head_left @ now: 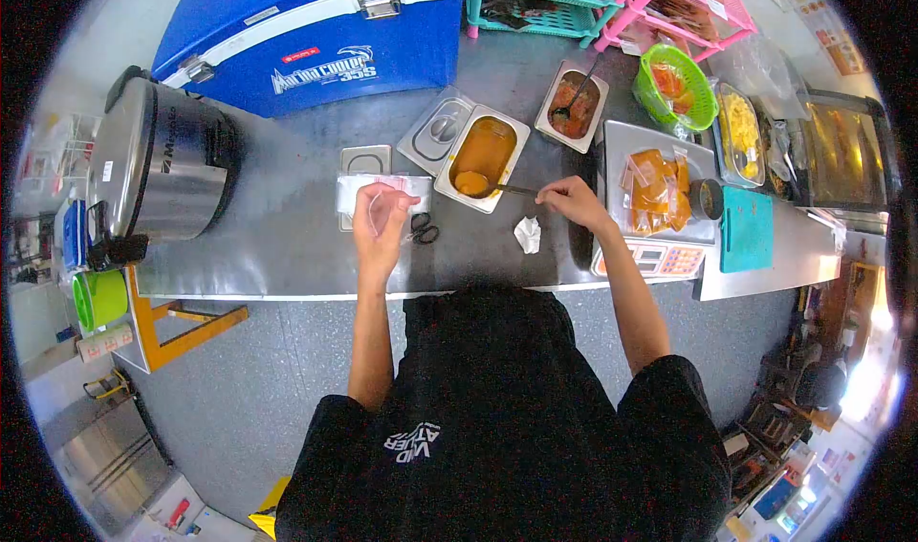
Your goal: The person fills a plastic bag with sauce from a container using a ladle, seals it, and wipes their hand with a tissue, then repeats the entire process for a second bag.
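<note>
My right hand (572, 203) is closed on the handle of a ladle (514, 190). The ladle's bowl, full of orange-brown sauce, is at the near end of a steel pan (522, 144) of the same sauce. Over a stack of white plastic bags (409, 196), my left hand (379, 224) curls its fingers around what looks like a small clear plastic bag (382, 207). Black-handled scissors (424, 228) lie just right of that hand. A crumpled white tissue (527, 235) rests on the counter between my hands.
Steel lids (432, 132) lie left of the pan. A second pan (595, 121) holds red sauce and a spoon. On a scale (626, 138) sit filled sauce bags (658, 193). A green basket (703, 92), blue cooler (316, 40) and large steel pot (158, 159) stand around the counter.
</note>
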Demonstrator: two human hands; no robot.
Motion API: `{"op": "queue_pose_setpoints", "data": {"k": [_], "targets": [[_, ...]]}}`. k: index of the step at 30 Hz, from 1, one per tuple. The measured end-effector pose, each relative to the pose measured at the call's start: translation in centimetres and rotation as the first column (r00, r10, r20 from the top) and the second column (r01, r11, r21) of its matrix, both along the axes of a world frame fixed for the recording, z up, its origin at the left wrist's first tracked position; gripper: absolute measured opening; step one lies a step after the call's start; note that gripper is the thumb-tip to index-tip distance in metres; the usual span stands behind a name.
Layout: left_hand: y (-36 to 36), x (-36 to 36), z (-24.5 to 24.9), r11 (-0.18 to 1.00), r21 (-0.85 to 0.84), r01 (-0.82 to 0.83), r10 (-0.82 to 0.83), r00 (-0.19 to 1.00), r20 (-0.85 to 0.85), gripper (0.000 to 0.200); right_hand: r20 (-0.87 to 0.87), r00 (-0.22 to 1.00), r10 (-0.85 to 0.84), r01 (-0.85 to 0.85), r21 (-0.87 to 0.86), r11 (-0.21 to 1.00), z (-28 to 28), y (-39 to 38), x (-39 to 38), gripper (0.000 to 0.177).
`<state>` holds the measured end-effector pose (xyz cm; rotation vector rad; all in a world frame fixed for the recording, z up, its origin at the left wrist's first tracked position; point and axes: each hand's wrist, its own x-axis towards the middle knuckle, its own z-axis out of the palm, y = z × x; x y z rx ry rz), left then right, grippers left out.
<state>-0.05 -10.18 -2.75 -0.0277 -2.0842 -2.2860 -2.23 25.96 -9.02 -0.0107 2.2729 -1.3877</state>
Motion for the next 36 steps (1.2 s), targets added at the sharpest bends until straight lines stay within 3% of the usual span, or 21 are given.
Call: {"op": "queue_pose_setpoints", "data": {"k": [5,8,11,18,22,27,29,32,36], "targets": [[-0.3,-0.9,-0.9,0.996,0.072,0.056,-0.062,0.995,0.077,0.018,-0.007,0.991,-0.131,0.13,-0.097,0.987,0.0,-0.5,1.7,0.023],[1.4,-1.7,0.5,0.999,0.006,-0.05,0.049,0.989,0.143,0.019,-0.132,0.972,-0.194,0.179,-0.115,0.977,-0.3,-0.6,1.9,0.024],[2.1,-2.3,1.6,0.999,-0.015,-0.034,0.035,0.998,0.06,0.024,-0.153,0.975,-0.164,0.169,0.022,0.985,2.3,-0.6,1.3,0.027],[2.5,-4.6,1.7,1.0,-0.018,0.013,-0.014,0.999,-0.041,0.032,-0.291,0.944,-0.156,0.166,0.008,0.986,7.7,0.2,-0.4,0.025],[3.1,-5.4,2.2,0.995,-0.092,0.027,-0.037,0.994,-0.107,0.032,-0.276,0.943,-0.184,0.199,0.029,0.98,7.6,0.2,-0.4,0.026],[3.8,-6.5,2.6,0.974,-0.219,0.05,-0.078,0.989,-0.124,0.032,-0.306,0.933,-0.19,0.211,0.037,0.977,3.2,-0.4,0.8,0.027],[3.9,-7.2,2.5,0.945,-0.322,0.061,-0.114,0.982,-0.151,0.033,-0.266,0.946,-0.187,0.206,0.044,0.978,2.7,-0.4,1.2,0.027],[3.8,-8.0,2.4,0.744,-0.668,0.01,-0.178,0.967,-0.184,0.033,-0.274,0.948,-0.163,0.196,0.098,0.976,4.1,-0.4,1.2,0.026],[4.3,-10.0,-1.0,0.522,-0.85,-0.073,-0.241,0.943,-0.229,0.03,-0.311,0.933,-0.183,0.214,0.069,0.974,8.0,0.0,0.5,0.026]]}}
